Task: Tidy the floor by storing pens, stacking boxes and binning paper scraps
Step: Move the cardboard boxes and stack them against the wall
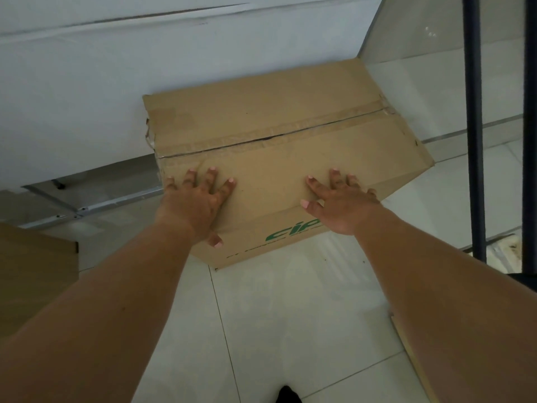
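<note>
A large brown cardboard box (276, 126) with a taped top seam and green lettering on its front stands on the white tiled floor, its back against a white wall. My left hand (197, 202) lies flat on the top near the front left corner, fingers spread, thumb hanging over the front face. My right hand (340, 205) lies flat on the top near the front right, fingers spread, thumb along the front edge. Neither hand encloses anything. No pens or paper scraps are in sight.
A second brown box (35, 271) sits at the left edge. A flat piece of cardboard (412, 353) shows under my right forearm. Two dark vertical poles (473, 126) stand at the right, in front of a glass panel (421, 39). Bare tiles (290, 315) lie between my arms.
</note>
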